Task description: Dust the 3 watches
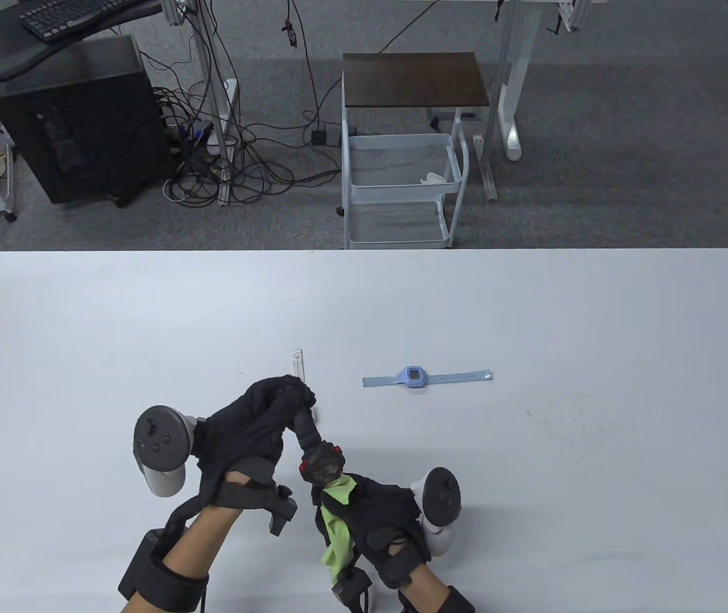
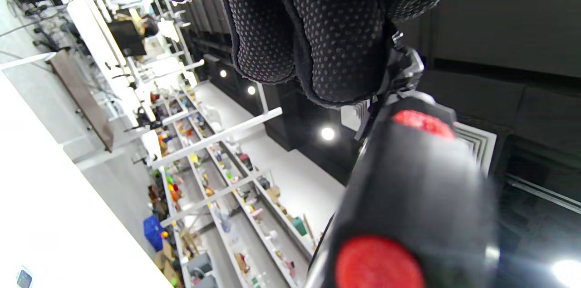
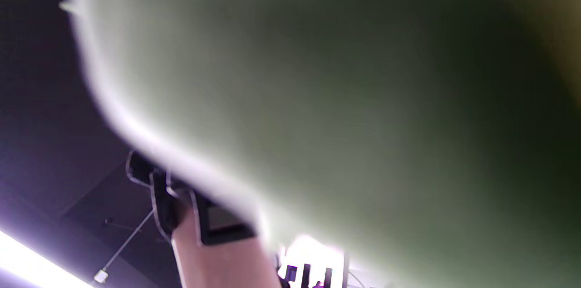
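My left hand (image 1: 294, 401) holds a black watch (image 1: 320, 461) with red buttons by its strap, lifted above the table. In the left wrist view the gloved fingers (image 2: 317, 29) curl round the strap over the black watch (image 2: 408, 197). My right hand (image 1: 354, 495) grips a green cloth (image 1: 337, 517), bunched against the underside of the watch case. The green cloth (image 3: 363, 97) fills the right wrist view as a blur. A light blue watch (image 1: 414, 377) lies flat mid-table. A white watch (image 1: 298, 364) lies behind my left hand, mostly hidden.
The white table (image 1: 594, 332) stretches wide on both sides of the hands. Beyond its far edge stand a white wire cart (image 1: 402, 185) and a black cabinet (image 1: 76, 121) on the floor. My left forearm (image 3: 213, 242) shows in the right wrist view.
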`<state>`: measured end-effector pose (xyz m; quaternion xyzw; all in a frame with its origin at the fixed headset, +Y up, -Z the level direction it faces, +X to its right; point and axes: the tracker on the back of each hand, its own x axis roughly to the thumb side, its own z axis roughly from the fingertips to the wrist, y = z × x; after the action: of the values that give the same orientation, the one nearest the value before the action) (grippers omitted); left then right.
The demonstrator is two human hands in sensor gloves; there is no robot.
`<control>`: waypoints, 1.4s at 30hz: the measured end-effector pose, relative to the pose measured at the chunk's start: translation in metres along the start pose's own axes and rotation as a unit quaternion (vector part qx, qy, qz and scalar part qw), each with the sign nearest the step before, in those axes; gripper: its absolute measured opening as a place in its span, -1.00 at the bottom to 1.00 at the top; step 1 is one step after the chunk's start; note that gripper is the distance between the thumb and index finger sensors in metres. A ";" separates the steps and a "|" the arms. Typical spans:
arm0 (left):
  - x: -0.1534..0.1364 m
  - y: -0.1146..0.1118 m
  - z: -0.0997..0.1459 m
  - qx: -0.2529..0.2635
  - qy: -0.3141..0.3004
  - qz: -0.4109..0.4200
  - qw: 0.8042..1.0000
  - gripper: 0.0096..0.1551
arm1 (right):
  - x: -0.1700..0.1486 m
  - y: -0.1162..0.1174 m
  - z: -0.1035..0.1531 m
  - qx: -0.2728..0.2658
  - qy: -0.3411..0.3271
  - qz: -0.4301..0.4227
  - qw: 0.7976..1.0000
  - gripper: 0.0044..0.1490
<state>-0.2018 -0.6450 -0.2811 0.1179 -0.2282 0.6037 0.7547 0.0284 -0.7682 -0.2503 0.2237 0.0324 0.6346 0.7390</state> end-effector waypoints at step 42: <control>0.001 0.021 -0.001 0.039 0.000 0.059 0.997 -0.53 | 0.001 0.002 0.001 0.011 0.012 0.088 0.996 -0.46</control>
<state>-0.2222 -0.6385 -0.2835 0.1337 -0.2114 0.6557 0.7123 0.0274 -0.7677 -0.2484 0.2262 0.0287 0.6993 0.6775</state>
